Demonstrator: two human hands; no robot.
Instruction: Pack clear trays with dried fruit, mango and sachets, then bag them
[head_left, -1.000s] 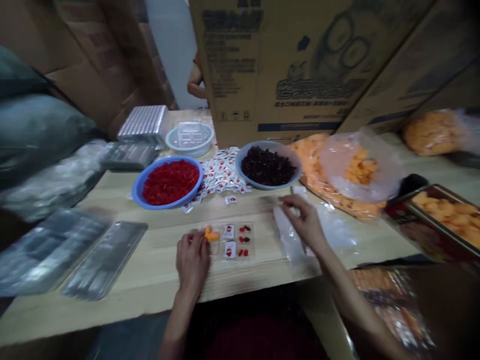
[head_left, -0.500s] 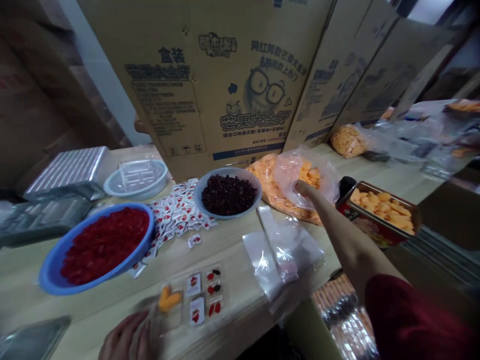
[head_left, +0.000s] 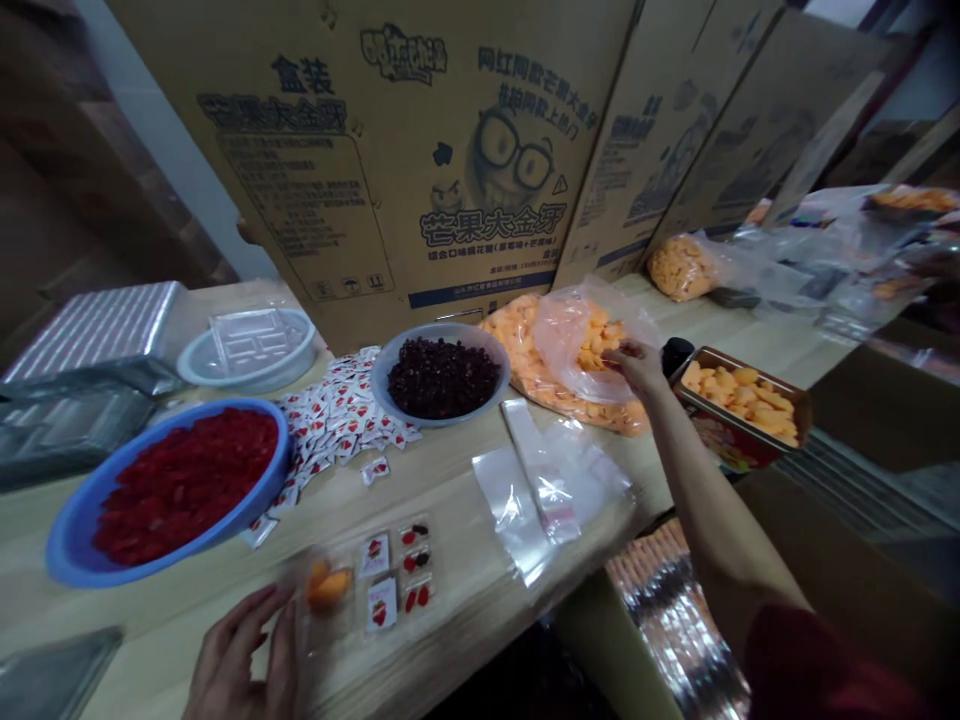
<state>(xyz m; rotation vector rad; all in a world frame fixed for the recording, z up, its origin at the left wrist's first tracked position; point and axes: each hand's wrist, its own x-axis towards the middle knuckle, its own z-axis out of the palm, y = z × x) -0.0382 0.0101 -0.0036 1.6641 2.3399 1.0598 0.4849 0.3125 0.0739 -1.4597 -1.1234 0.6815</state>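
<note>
My left hand [head_left: 244, 655] rests at the table's near edge, its fingers against the left side of a clear compartment tray [head_left: 341, 632]. In that tray lie orange pieces [head_left: 328, 586], two white sachets [head_left: 381, 603] and small red and dark pieces [head_left: 417, 599]. My right hand [head_left: 634, 362] reaches to the mouth of a large plastic bag [head_left: 529, 345] of orange pieces, its fingers pinched together at the loose orange contents. Whatever is between those fingertips is too small to make out.
A blue basin of red pieces [head_left: 191, 480], a bowl of dark pieces [head_left: 442, 378] and a sachet pile [head_left: 341, 410] line the table. Flat plastic bags [head_left: 517, 500] lie mid-table. A tin of orange pieces [head_left: 742, 405] stands right; cardboard boxes [head_left: 405, 150] stand behind.
My right hand has drawn back a little from inside the bag's mouth to its right side, and its fingers now show. My left hand stays by the tray. The view has shifted slightly.
</note>
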